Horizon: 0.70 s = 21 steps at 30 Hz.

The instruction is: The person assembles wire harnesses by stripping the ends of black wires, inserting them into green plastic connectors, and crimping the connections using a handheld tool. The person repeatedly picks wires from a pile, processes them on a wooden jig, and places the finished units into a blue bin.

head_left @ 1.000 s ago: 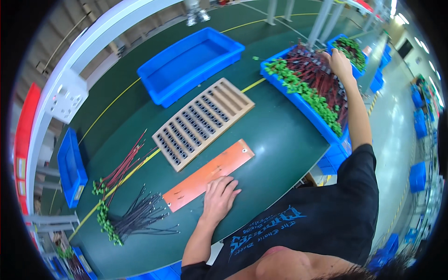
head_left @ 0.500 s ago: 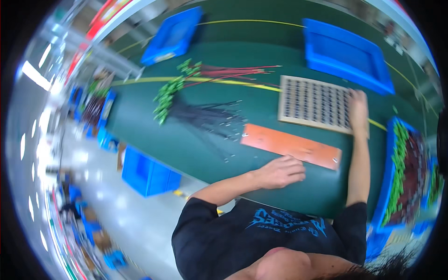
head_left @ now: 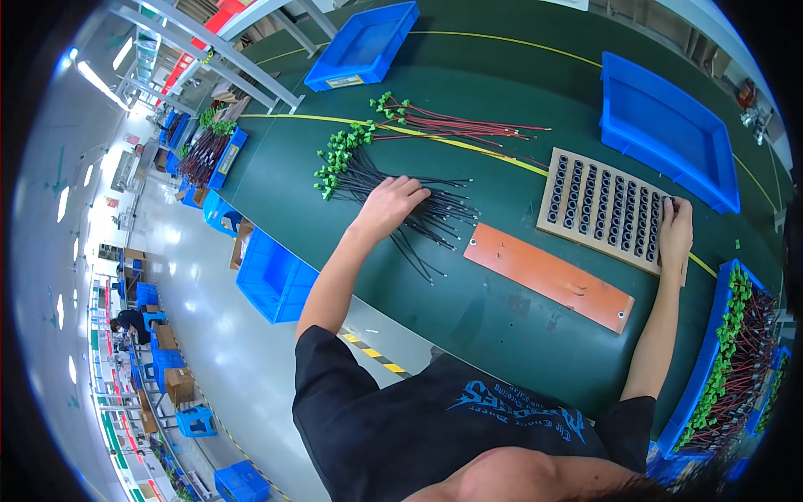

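Note:
My left hand (head_left: 391, 206) lies over a spread of black wires (head_left: 435, 209) with green connectors (head_left: 339, 155) at their far left ends. Its fingers are bent and close together on the wires; how many they grip is hidden. At the right end of a light-brown board (head_left: 548, 213) with rows of round black parts (head_left: 615, 209), my right hand (head_left: 676, 234) has its fingers curled by the last row. What its fingertips hold, if anything, is too small to make out. An orange strip (head_left: 548, 278) with a hole at each end lies between my arms.
Red wires (head_left: 468, 124) with green connectors lie behind the black ones. Two shallow blue trays stand farther back, one left (head_left: 364, 46), one right (head_left: 669, 125). A blue bin (head_left: 711, 360) at the right holds connector-ended wires. Another blue bin (head_left: 272, 276) stands below the table's left edge.
My left hand has moved away from beside the orange strip, leftward and farther out, onto the black wires. My right hand stays at the board's right end. The whole view has shifted.

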Available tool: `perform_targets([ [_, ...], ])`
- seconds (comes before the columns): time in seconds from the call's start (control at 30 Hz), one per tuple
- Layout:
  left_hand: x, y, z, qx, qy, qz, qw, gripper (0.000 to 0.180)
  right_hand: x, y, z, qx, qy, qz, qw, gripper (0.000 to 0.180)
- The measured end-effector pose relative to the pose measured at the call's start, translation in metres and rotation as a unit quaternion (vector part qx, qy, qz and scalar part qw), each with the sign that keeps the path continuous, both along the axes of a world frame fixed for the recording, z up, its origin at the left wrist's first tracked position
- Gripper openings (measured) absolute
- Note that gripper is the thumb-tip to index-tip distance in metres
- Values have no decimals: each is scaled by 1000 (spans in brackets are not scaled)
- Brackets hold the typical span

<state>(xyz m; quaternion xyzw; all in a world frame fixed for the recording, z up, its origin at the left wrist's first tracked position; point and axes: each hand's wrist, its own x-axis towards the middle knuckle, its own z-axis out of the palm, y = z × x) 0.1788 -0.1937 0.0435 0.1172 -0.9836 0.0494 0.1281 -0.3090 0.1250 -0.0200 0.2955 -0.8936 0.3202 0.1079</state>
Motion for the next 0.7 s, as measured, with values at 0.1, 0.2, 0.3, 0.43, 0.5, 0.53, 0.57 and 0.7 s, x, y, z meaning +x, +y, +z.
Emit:
perform_targets([
  [0.1,3,-14,-3,28,-43,13,999,21,1,1,-2,-1,15,5,1000,30],
  [0.2,12,-20,12,118,87,27,989,16,2,2,1,-4,24,3,1000,30],
  [0.3,29,-29,31,190,114,52,974,13,2,2,0,4,3,-5,1000,30],
  [0.43,44,-40,48,320,152,98,930,12,0,3,-2,-1,10,3,1000,30],
  [0.5,42,-41,54,358,192,119,906,11,-2,3,-3,-12,26,15,999,30],
  [0.53,43,-44,53,360,197,132,902,10,-3,4,-5,-13,29,15,999,30],
  [0.57,45,-48,51,362,204,145,898,10,-2,4,-4,-15,32,17,999,30],
  [0.7,52,-57,50,403,224,150,875,8,0,4,-2,-17,20,16,1000,28],
])
